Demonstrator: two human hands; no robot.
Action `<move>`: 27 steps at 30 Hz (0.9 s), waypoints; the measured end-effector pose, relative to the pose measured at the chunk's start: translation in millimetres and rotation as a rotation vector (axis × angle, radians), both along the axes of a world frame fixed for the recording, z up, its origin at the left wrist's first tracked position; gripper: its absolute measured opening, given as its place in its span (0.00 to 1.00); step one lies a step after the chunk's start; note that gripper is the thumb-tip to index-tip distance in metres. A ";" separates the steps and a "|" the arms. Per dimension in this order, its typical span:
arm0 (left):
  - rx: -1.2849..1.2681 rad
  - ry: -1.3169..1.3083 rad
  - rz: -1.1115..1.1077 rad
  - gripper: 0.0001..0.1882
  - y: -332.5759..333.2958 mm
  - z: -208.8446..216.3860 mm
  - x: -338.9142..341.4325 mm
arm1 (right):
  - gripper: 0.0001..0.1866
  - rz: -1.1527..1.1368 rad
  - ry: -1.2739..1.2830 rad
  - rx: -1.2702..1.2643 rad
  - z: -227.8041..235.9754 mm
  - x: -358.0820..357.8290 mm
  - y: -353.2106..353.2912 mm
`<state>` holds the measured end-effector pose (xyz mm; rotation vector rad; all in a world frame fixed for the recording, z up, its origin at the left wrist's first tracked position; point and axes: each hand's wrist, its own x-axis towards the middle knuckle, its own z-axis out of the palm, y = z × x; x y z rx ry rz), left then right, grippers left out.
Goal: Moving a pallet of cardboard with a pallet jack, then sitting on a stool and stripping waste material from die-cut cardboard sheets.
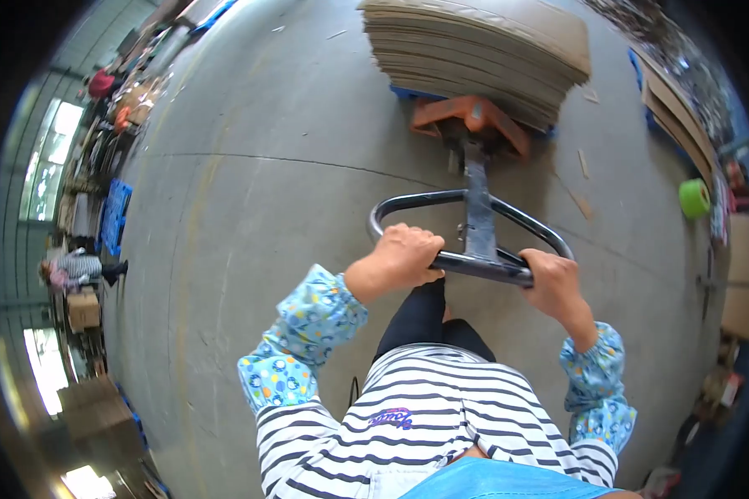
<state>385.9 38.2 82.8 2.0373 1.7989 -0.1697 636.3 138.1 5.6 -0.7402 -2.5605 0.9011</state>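
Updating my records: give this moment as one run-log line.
left hand: grips handle; right hand: grips handle; jack: at near end of cardboard stack; blue pallet: under cardboard stack

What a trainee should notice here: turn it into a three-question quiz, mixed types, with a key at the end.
1. True or false: only the left grip holds the black loop handle of the orange pallet jack; the right grip is off it.
2. What colour is the pallet under the tall stack of cardboard sheets? A) red B) blue C) white
3. Fill in: the green roll lies toward the ____ side of the view.

Key: 1. False; both hold it. 2. B. 3. Right.
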 end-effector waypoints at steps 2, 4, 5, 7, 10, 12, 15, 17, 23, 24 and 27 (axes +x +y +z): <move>-0.128 0.046 0.131 0.11 -33.4 -33.2 29.5 | 0.15 -0.025 -0.065 -0.020 -26.2 15.6 -35.7; -0.050 0.097 0.117 0.11 -47.9 -50.8 8.1 | 0.14 -0.086 -0.097 -0.023 -42.9 -10.0 -55.1; 0.043 0.163 0.123 0.10 -42.1 -51.6 -22.5 | 0.12 -0.117 -0.103 -0.007 -44.2 -42.8 -54.0; 0.020 0.123 0.135 0.09 -62.4 -75.3 -35.2 | 0.11 -0.139 -0.147 -0.007 -65.4 -57.4 -74.3; 0.021 0.144 0.160 0.10 -85.7 -100.3 -51.8 | 0.09 -0.155 -0.176 0.016 -91.0 -75.6 -99.0; 0.038 0.133 0.145 0.11 -93.4 -104.8 -59.9 | 0.09 -0.139 -0.148 0.028 -97.2 -83.2 -105.5; 0.057 0.125 0.134 0.12 -97.6 -107.4 -64.7 | 0.09 -0.178 -0.140 0.028 -101.0 -88.5 -111.6; 0.041 0.123 0.124 0.12 -101.1 -102.2 -70.8 | 0.09 -0.187 -0.149 -0.002 -90.8 -91.2 -117.1; -0.095 0.059 0.174 0.22 -77.5 -8.2 -96.8 | 0.10 -0.131 0.008 -0.115 -23.8 -115.9 -120.9; -0.024 -0.058 0.215 0.26 -64.5 21.1 -93.8 | 0.08 -0.123 -0.004 -0.118 0.9 -123.4 -114.6; 0.278 -0.129 0.126 0.21 -31.1 79.3 -63.4 | 0.10 -0.207 0.212 0.002 62.4 -158.0 -105.2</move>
